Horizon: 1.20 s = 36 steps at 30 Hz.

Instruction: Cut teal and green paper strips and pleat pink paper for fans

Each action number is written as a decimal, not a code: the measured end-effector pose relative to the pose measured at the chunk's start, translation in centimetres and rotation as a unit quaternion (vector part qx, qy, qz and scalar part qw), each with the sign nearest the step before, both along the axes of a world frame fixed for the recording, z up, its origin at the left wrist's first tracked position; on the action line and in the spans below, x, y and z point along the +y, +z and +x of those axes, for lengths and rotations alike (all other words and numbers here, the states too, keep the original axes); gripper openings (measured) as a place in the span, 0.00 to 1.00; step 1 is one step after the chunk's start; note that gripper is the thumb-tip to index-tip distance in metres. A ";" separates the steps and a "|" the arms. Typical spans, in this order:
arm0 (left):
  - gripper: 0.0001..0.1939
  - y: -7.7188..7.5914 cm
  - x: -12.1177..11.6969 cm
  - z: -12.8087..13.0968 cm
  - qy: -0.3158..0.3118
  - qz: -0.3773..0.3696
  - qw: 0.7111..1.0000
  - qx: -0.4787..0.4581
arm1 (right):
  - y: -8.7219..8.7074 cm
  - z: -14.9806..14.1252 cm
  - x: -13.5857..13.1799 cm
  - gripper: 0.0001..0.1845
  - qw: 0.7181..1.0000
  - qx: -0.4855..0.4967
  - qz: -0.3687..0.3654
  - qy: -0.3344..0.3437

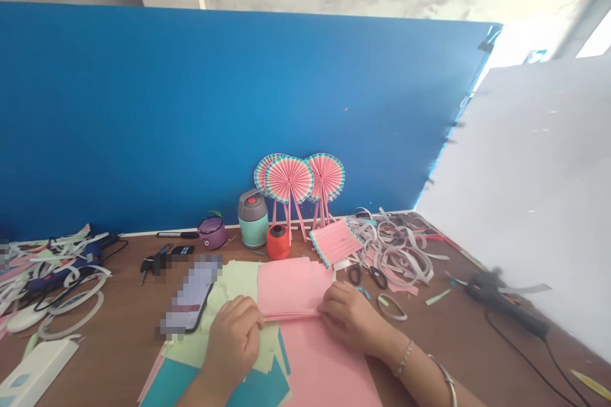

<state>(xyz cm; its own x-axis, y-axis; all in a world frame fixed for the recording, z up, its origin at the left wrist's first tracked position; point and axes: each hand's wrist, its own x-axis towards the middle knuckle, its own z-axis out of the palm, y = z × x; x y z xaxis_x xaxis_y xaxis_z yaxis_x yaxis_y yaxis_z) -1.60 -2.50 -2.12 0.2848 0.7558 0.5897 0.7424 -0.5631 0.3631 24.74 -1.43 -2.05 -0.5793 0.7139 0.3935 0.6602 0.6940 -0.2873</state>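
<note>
A pink sheet of paper [296,283] lies in front of me, with narrow folds along its near edge. My left hand [236,331] is closed at the near left corner, fingers curled and thumb against the folded edge. At the near right corner my right hand [351,315] pinches the same edge. Beneath are a larger pink sheet [329,369], light green paper [241,276] and blue paper [262,388]. Beyond the sheet lies a pleated pink piece [337,241] with blue-trimmed ends. Round pleated pink paper fans [289,179] stand behind it.
A phone [193,299] lies left of the papers. Behind stand a purple cup [211,233], a teal flask [253,226] and a red container [277,241]. To the right are scissors [366,275], curled paper strips [401,254] and a corded glue gun [506,305]. A blue partition [191,114] rises behind.
</note>
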 end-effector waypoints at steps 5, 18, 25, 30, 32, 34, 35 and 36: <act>0.16 0.0 -1.0 1.0 -0.074 -0.094 0.991 -0.061 | 0.4 -0.4 -0.2 0.09 0.979 0.193 -0.065 -0.014; 0.20 -2.1 -0.6 2.3 0.021 -0.076 0.989 -0.124 | -0.1 -1.7 -2.0 0.22 0.994 0.013 0.087 0.061; 0.28 -1.4 -0.7 2.5 0.050 0.067 0.991 0.108 | 0.2 -1.4 -2.8 0.26 0.976 0.031 0.211 0.039; 0.25 -3.0 -0.4 4.1 0.037 -0.048 0.975 0.215 | -0.1 -2.4 -1.7 0.09 0.995 -0.050 0.082 0.013; 0.23 -2.8 -0.4 4.2 0.012 -0.098 0.967 0.235 | -0.5 -2.3 -1.2 0.08 0.996 -0.073 0.058 0.010; 0.20 -2.1 -0.5 3.9 -0.010 -0.135 0.966 0.221 | -0.8 -1.9 -0.8 0.07 0.996 -0.085 0.041 0.005; 0.18 -1.6 -0.5 3.7 -0.026 -0.152 0.967 0.202 | -0.8 -1.7 -0.7 0.08 0.996 -0.087 0.033 0.000; 0.15 -1.1 -0.5 3.4 -0.036 -0.168 0.970 0.174 | -0.8 -1.6 -0.6 0.08 0.996 -0.086 0.023 -0.005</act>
<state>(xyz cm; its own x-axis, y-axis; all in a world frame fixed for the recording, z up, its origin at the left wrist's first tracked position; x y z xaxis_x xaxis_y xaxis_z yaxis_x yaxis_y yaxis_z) 1.83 -3.01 -3.25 0.4823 0.8590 0.1718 0.8156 -0.5119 0.2698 23.18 -2.05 -2.88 -0.6340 0.7035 0.3212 0.7036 0.6971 -0.1380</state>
